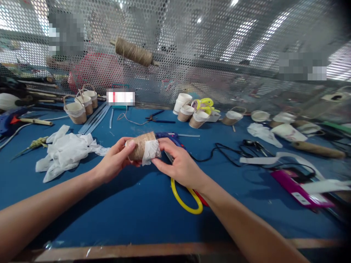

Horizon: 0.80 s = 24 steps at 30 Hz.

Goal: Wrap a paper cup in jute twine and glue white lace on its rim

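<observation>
My left hand (116, 159) grips a small twine-wrapped cup (138, 146) that lies on its side in the air, thumb along the twine. A strip of white lace (151, 150) covers part of the cup's right end. There my right hand (178, 160) pinches the lace against the rim, with the fingertips partly hidden. Below my right hand are scissors with a yellow handle (188, 204), their blades mostly covered by the hand. Behind the cup a blue glue gun (171, 137) rests on the table. Left of my left hand lies a heap of white lace (70, 151).
Finished-looking cups with twine handles (75, 111) stand back left; more cups (199, 118) stand back centre near yellow tape rolls (204, 104). Pliers (159, 118) lie mid-table. A purple power strip (301, 190) and black cables are at right. A twine spool (134, 52) hangs on the mesh.
</observation>
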Each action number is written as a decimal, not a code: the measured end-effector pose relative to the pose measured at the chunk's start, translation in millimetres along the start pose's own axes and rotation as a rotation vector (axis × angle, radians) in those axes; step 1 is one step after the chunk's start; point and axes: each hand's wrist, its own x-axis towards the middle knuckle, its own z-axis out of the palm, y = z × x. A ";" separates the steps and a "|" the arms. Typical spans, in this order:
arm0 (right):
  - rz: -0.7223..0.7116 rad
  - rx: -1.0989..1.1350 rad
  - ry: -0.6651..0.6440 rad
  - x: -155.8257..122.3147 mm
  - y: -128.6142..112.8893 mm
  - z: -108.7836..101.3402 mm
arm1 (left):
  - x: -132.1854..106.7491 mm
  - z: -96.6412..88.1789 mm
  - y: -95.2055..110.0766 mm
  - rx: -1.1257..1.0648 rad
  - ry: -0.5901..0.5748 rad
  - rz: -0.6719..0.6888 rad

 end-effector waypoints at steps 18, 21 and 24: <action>0.302 0.377 0.017 -5.5 -3.7 7.5 | -7.8 -5.7 -10.1 1.325 -0.033 1.130; 0.274 0.396 -0.029 -6.2 -5.3 5.9 | -9.6 -4.7 -9.3 1.272 -0.075 1.117; 0.303 0.452 -0.039 -6.3 -5.2 3.2 | -9.7 -5.3 -8.2 1.206 -0.103 1.085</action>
